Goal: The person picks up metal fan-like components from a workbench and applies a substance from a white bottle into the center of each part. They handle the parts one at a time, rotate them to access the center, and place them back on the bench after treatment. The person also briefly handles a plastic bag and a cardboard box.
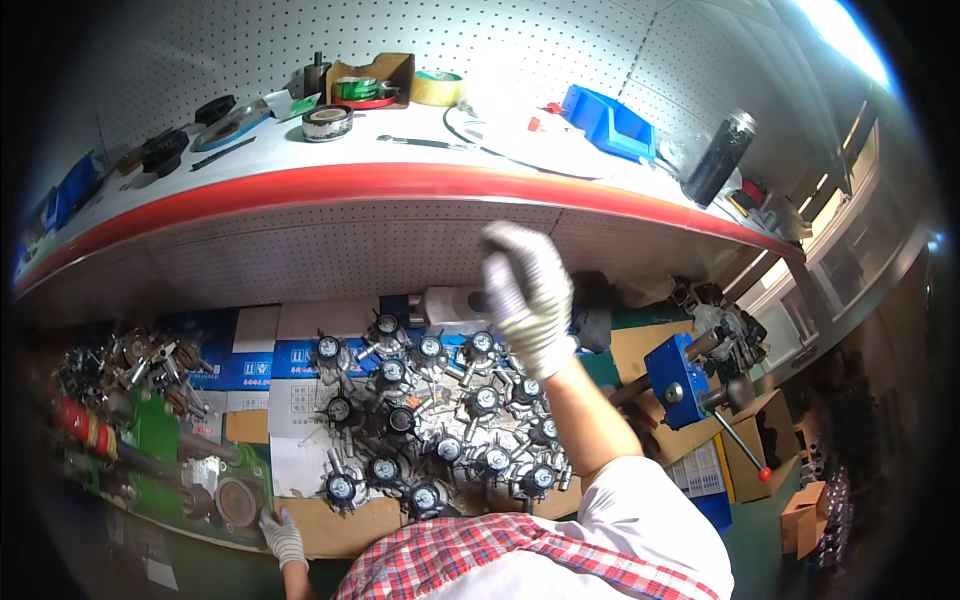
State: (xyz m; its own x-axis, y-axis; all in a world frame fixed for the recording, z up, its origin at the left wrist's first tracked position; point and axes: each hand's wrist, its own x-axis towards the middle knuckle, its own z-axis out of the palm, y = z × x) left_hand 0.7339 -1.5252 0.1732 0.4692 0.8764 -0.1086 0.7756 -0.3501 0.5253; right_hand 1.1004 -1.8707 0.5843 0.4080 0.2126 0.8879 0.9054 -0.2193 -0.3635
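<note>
My right hand point(528, 300), in a white striped glove, is raised above the far side of the bench, just below the shelf's red edge. Its fingers are smeared by motion, so whether they hold anything cannot be made out. Lower left, my gloved left hand point(285, 541) rests at the bench's front edge with fingers extended and apart, beside a round metal disc point(237, 502) on the green press point(155, 440). Between the hands lie several metal assemblies with round black caps point(447, 449) and projecting metal stubs, spread over cardboard point(300, 440).
A blue lever press point(677, 382) with a red-knobbed handle point(766, 474) stands at right. Metal parts point(140, 365) are heaped at left. The shelf overhead point(400, 185) carries tape rolls point(437, 88), a wrench point(425, 143), a blue bin point(610, 125) and a dark bottle point(720, 158).
</note>
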